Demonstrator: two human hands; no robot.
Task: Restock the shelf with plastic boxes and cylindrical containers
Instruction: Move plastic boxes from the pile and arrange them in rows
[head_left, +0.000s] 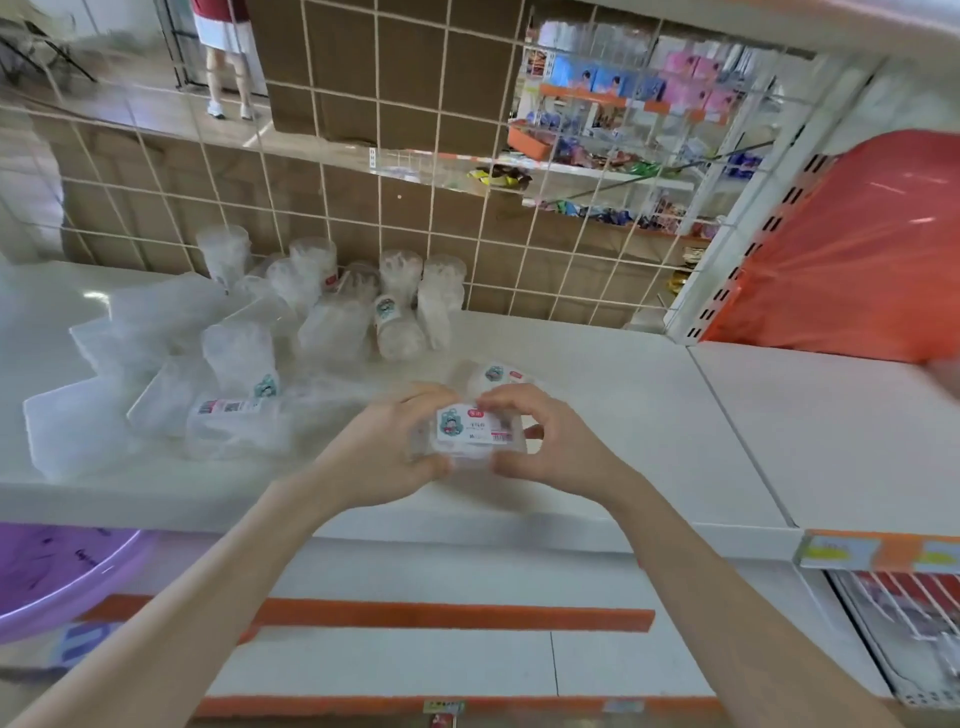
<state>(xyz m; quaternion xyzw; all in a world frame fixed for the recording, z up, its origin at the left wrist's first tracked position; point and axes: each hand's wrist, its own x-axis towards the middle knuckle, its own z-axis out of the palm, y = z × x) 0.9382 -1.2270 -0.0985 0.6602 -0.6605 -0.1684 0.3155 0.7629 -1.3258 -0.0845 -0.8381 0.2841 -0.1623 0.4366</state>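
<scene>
Left hand (384, 449) and right hand (543, 441) curled round small clear box (467, 434), forearms converging above white shelf (649, 410)

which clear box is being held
The white-labelled box at the shelf front, gripped by the left hand and right hand; the rest lie untouched.

Both forearms bare along their full visible length, below the shelf (519, 522) front edge. The left hand (379, 452) and right hand (548, 447) bare, above that edge. Slim wrists.
</scene>
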